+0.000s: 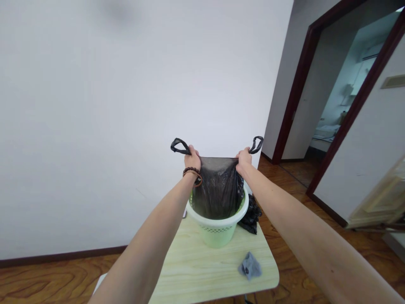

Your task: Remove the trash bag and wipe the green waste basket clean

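Observation:
A black plastic garbage bag (218,185) is stretched between my two hands, its lower part inside a pale green trash can (218,236) with a perforated band under the rim. My left hand (193,159), with a beaded bracelet at the wrist, is closed around the bag's upper left corner, and a handle loop sticks out past it. At the upper right corner my right hand (244,159) grips the bag in the same way, with another loop showing beyond the fingers. The bottom of the bag is hidden in the can.
The can stands on a light wooden table (196,270) against a white wall. Another crumpled black bag (251,215) lies right of the can. A small grey cloth (249,267) rests near the front right corner. Beyond is a doorway with a dark red frame (295,84).

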The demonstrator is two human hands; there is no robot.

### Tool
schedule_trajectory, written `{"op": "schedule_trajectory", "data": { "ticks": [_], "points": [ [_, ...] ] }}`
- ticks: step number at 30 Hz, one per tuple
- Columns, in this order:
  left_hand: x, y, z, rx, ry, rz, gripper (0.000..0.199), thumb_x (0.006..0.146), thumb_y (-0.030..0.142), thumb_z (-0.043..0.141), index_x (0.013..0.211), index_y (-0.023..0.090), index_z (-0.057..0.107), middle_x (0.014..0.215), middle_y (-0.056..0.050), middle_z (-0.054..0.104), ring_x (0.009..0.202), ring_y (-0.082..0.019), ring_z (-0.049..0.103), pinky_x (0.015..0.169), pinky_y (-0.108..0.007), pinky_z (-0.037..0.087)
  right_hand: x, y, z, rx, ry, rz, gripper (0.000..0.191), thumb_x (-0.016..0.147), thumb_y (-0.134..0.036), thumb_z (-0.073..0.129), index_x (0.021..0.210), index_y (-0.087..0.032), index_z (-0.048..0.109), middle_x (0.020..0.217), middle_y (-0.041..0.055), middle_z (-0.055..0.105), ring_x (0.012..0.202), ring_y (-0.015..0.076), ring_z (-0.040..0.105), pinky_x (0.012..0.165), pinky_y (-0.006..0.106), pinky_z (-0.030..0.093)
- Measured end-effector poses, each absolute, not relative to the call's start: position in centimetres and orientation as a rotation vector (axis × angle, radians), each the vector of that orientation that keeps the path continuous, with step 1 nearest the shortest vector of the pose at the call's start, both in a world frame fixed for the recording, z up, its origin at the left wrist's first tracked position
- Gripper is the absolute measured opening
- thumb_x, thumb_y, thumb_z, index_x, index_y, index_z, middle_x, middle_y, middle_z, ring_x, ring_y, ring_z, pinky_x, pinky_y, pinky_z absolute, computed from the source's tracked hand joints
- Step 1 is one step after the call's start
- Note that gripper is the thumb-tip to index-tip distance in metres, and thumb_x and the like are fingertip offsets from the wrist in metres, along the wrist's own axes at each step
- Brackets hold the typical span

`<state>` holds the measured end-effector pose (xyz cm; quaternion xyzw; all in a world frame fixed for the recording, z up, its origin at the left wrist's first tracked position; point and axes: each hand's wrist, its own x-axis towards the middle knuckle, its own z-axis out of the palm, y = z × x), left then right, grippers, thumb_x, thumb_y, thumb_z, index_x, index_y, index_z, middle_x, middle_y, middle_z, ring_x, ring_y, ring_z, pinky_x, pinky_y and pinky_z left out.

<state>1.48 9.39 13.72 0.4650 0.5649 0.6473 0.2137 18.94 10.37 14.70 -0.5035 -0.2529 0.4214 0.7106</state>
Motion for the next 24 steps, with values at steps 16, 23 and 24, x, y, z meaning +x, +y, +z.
{"op": "schedule_trajectory", "data": {
  "ticks": [16,23,24],
  "points": [
    [-1.5,2.3,28.7,1.06,1.118,2.211,0.051,0.084,0.062,0.025,0.058,0.021,0.043,0.053,0.003,0.039,0.045,-0.01,0.038,0.046,-0.024,0.031,15.3,3.8,28.7,-0.639,-0.825,0.914,0.043,0.09,-0.055,0.025,0.06,-0.024,0.024,0.046,-0.0075,0.031,0.038,0.0081,0.033,0.038,0.022,0.027],
    [-5.7,-4.2,32.4,1.08,1.132,2.317,0.051,0.086,0.057,0.026,0.056,0.02,0.043,0.053,0.003,0.041,0.047,-0.01,0.04,0.048,-0.024,0.031,11.4,-1.5,30.7,-0.583,-0.881,1.017,0.043,0.091,-0.052,0.029,0.059,-0.024,0.025,0.046,-0.0079,0.03,0.037,0.0075,0.029,0.038,0.021,0.024],
    [-6.3,-5.1,32.6,1.082,1.138,2.332,0.051,0.086,0.057,0.026,0.055,0.02,0.042,0.052,0.003,0.04,0.047,-0.01,0.039,0.048,-0.024,0.031,10.7,-2.3,30.6,-0.582,-0.897,1.031,0.043,0.09,-0.053,0.029,0.059,-0.024,0.025,0.046,-0.0079,0.03,0.037,0.0076,0.029,0.038,0.022,0.024]
  ]
}}
